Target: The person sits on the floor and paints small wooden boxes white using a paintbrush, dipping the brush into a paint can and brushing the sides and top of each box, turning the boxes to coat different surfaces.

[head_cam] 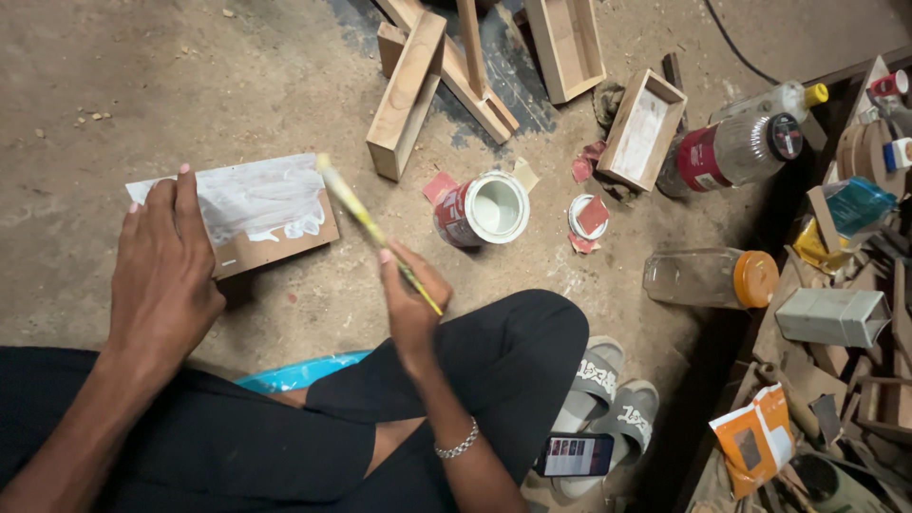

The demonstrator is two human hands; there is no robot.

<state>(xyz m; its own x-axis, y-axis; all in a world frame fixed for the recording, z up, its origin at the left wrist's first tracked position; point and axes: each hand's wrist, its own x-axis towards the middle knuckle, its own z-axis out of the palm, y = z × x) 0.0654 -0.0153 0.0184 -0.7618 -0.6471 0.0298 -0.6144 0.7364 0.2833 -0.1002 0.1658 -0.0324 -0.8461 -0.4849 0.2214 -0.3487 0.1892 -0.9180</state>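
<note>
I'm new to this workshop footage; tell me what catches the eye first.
The wooden board, half coated in white paint, lies on the dusty floor under the left hand. The right hand holds a brush angled toward it. Just right of the board sits an open paint can.

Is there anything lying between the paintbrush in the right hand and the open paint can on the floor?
Nothing visible. The right hand holds the thin yellow-handled paintbrush over bare dusty floor, and the open red can of white paint lies to its right. Only a small red sandpaper scrap sits at the can's far side, off that path.
</note>
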